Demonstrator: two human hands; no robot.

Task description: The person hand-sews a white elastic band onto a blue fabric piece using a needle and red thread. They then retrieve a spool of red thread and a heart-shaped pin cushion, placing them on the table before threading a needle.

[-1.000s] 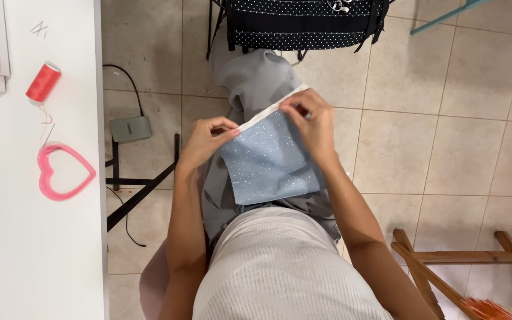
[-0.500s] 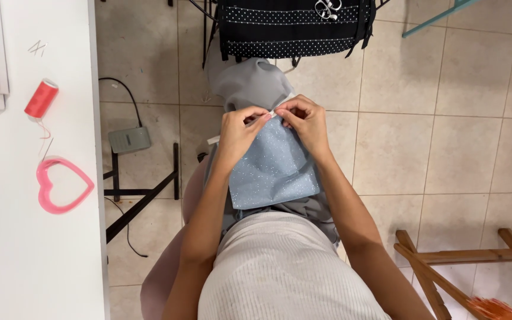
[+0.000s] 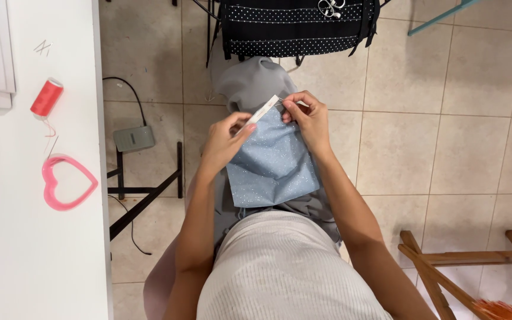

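Hemming step: my left hand (image 3: 225,137) pinches the white folded edge (image 3: 266,109) of the pale blue fabric (image 3: 272,163) on my lap; right hand (image 3: 308,115) closed at the same edge; needle not discernible; next move probably needs the fold kept taut.

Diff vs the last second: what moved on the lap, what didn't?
The left hand and right hand came together at the top edge of the light blue fabric half a second ago, and have since parted a little, both still pinching that edge and its white strip. The red thread spool and pink heart cutter on the white table stayed put.
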